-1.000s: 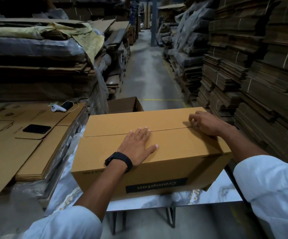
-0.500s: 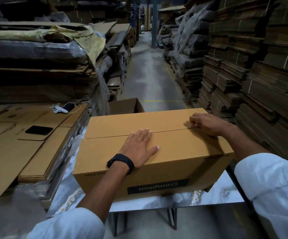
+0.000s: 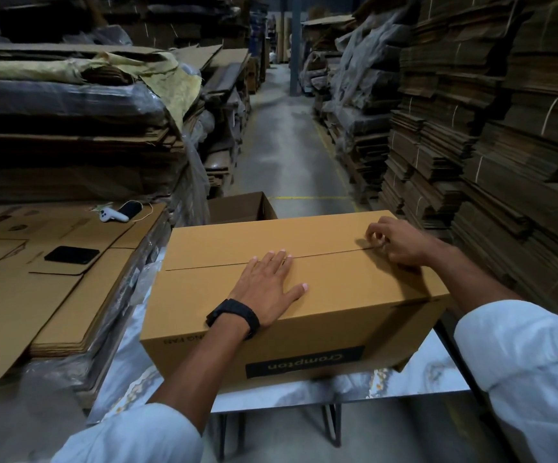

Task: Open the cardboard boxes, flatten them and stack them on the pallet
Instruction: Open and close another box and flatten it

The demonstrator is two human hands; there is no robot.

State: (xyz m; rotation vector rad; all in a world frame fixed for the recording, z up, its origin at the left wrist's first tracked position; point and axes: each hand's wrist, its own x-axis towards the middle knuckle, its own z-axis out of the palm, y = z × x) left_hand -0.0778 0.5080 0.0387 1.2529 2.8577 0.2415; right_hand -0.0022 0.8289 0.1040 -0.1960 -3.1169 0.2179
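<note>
Pressing the left hand (image 3: 267,282) flat on top of the closed tan rectangular cardboard box (image 3: 354,289), fingers straight and slightly spread, fingertips just reaching the centre seam between the two top flaps. Wearing a black band watch (image 3: 234,317) on that wrist.

Working the right hand (image 3: 394,243) at the right end of the same seam, fingers curled, thumb and forefinger bent in close together with their tips down at the flap edge. Not showing clearly whether anything is pinched there.

Resting the box on the white marble-patterned desk (image 3: 431,372), its long printed side facing the camera, the black label reading upside down, both flaps shut and lying level. Showing both white sleeves in the lower corners.

Catching, just behind the box, an open brown cardboard carton (image 3: 237,207).

Looking left: a low stack of flattened tan cardboard sheets (image 3: 53,295) beside the desk, carrying a flat black phone (image 3: 72,254) and, farther back, a white handheld controller (image 3: 112,215) next to a small dark oval item.

Looking right: tall dark stacks of bundled flattened cardboard (image 3: 505,162), lining the grey concrete aisle.
</note>
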